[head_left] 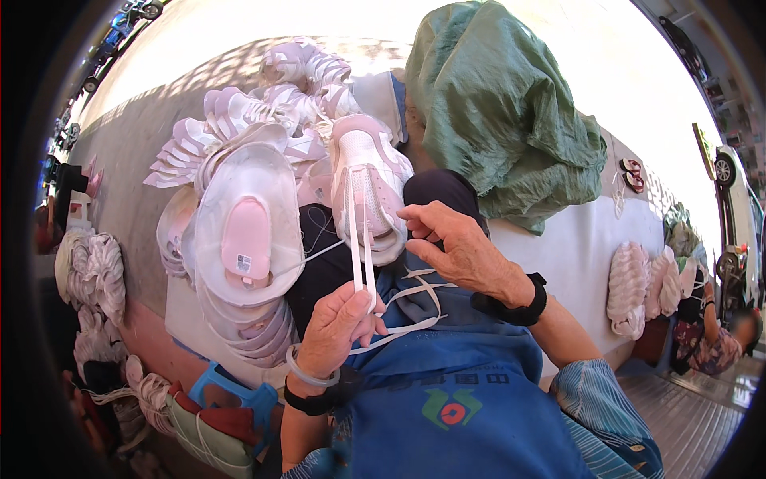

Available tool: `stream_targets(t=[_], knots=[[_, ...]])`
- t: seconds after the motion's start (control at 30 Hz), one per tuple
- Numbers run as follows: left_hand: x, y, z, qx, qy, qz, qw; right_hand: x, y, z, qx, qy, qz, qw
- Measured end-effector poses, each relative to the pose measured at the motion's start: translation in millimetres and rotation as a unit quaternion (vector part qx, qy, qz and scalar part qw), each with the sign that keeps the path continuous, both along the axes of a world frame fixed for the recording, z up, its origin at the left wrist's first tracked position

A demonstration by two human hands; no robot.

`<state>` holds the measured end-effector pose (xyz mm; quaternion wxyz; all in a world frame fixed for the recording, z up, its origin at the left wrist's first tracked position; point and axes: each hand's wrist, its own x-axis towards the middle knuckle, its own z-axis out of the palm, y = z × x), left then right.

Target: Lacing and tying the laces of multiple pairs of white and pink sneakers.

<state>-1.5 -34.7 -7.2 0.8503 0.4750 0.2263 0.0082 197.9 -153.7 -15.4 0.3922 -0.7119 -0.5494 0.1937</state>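
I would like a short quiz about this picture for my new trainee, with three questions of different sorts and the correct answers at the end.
1. Which hand grips the white laces?
2. True or false: the green sheet lies to the left of the shoe being laced.
3. The apron is mostly: a) red, b) blue, c) yellow.

Key:
1. The left hand.
2. False; it lies to the right.
3. b
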Motion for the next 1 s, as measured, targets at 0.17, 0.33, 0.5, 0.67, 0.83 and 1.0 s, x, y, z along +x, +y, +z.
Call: stream_targets(t=[0.17, 0.33, 0.5, 0.67, 0.83, 1.0], knots=[[6.1, -8.2, -3.3, -0.009, 0.011, -0.025, 1.000, -23.5, 34.9, -5.4, -0.019, -0.082, 0.044, 0.995], [-5.4, 3.9, -8.0, -0.045, 0.011, -0.005, 0.999, -20.2, 42.3, -8.8, 0.036, -0.139, 0.036, 0.989], [-13.1, 13.1, 2.3, -0.008, 0.033, 0.102, 0.994, -5.2, 36.6, 9.8, 0.119, -0.006, 0.008, 0.993], [-62.8, 54.4, -0.4, -0.182, -0.236, 0.269, 0.916, 39.3, 6.4, 42.3, 0.140, 0.292, -0.189, 0.927], [-148.8, 115.5, 6.1, -0.121, -0.338, 0.324, 0.875, 109.9, -55.7, 70.0, 0.288, 0.374, -0.275, 0.838], [-258.7, 142.7, 11.8, -0.023, -0.301, 0.409, 0.861, 188.7, -142.8, 72.6, 0.326, 0.410, -0.403, 0.751]])
